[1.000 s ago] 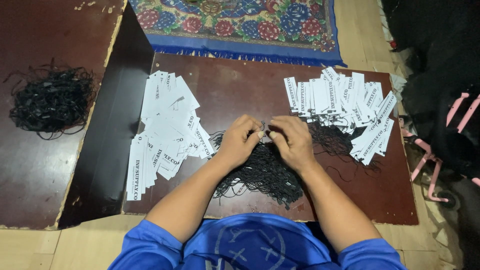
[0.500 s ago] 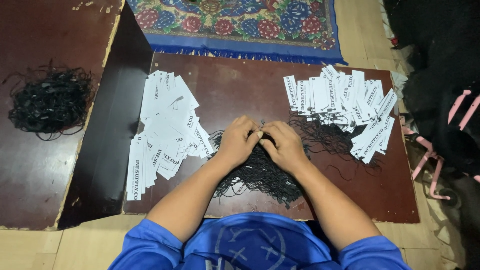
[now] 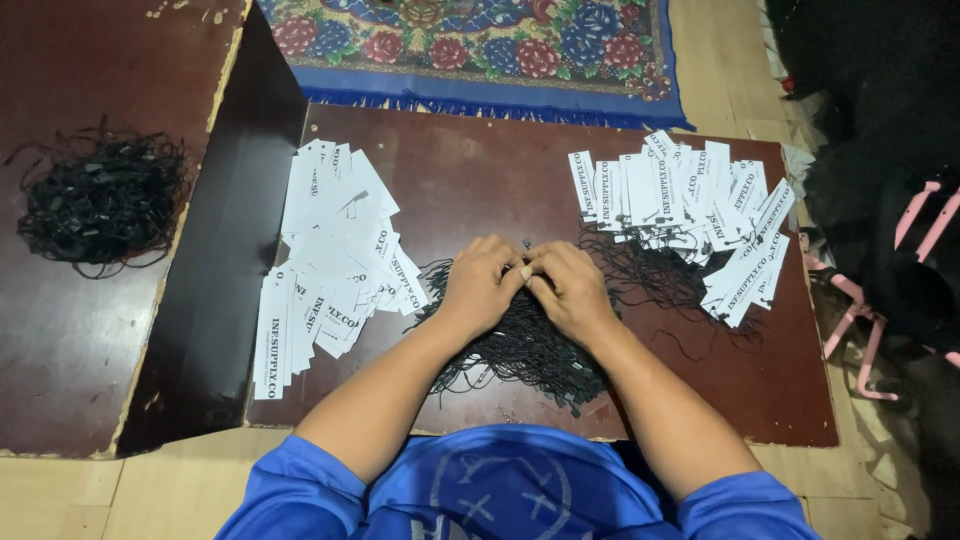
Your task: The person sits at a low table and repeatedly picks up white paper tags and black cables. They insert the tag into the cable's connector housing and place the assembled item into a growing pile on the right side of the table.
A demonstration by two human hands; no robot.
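Over the heap of black strings (image 3: pixel 520 345), both hands meet fingertip to fingertip.
Left hand (image 3: pixel 482 283) and right hand (image 3: pixel 572 290) pinch something small between them — best kept low, one strand at a time, clear of the paper tags (image 3: pixel 335 265).

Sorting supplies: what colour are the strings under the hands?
Black, thin strings, clearest in the head view.

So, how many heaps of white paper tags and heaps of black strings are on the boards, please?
Heaps of white paper tags: 2 (left heap, right heap)
Heaps of black strings: 2 (far-left heap, heap under the hands)
Total: 4
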